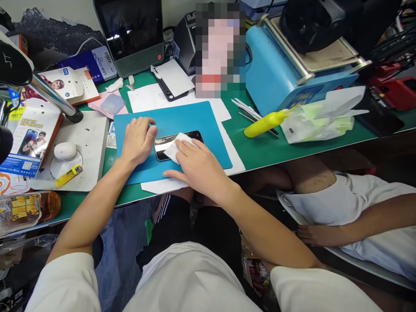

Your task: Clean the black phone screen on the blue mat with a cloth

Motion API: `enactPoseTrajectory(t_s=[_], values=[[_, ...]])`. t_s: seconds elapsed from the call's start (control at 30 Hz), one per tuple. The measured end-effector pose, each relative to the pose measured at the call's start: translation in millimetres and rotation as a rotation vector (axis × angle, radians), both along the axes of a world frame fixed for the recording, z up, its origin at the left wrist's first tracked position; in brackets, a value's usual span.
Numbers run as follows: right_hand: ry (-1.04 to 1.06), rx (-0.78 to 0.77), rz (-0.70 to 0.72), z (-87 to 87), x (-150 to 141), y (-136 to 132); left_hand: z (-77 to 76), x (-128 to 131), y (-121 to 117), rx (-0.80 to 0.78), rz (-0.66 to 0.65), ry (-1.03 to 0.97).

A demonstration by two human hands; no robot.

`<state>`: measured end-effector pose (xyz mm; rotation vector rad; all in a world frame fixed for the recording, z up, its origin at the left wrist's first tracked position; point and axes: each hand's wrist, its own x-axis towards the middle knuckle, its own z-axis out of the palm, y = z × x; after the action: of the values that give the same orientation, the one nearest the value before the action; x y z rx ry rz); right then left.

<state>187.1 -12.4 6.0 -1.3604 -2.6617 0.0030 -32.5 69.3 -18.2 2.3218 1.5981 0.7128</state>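
Note:
A smartphone (161, 147) with a dark, shiny face lies flat on a blue mat (208, 117). My right hand (201, 167) presses a folded white tissue (173, 149) against the phone, its thumb held out to the side. The tissue and fingers cover the middle of the phone. Just left of the phone, my left hand (138, 136) rests on the mat with its fingers loosely bent and thumb apart, holding nothing that I can see. A ring is on one of its fingers.
Right of the mat lie a yellow bottle (264, 125), a tissue pack (318, 123) and a blue machine (276, 65). Left stand a lamp post (53, 93), a white earbud case (65, 151) and a yellow lighter (68, 176). Another person's hand (320, 235) is at lower right.

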Motion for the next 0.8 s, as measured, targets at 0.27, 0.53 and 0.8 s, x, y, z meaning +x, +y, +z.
enactPoseTrajectory(t_s=[0.27, 0.53, 0.8], values=[[0.024, 0.009, -0.003, -2.9, 7, -1, 2.9, 0, 0, -0.055, -0.023, -0.050], [0.130, -0.053, -0.020, -2.1, 4, 17, 3.9, 1, 1, -0.090, -0.057, -0.050], [0.139, -0.027, 0.053, -7.8, 26, -4, 3.5, 0, 0, -0.094, -0.054, -0.061]])
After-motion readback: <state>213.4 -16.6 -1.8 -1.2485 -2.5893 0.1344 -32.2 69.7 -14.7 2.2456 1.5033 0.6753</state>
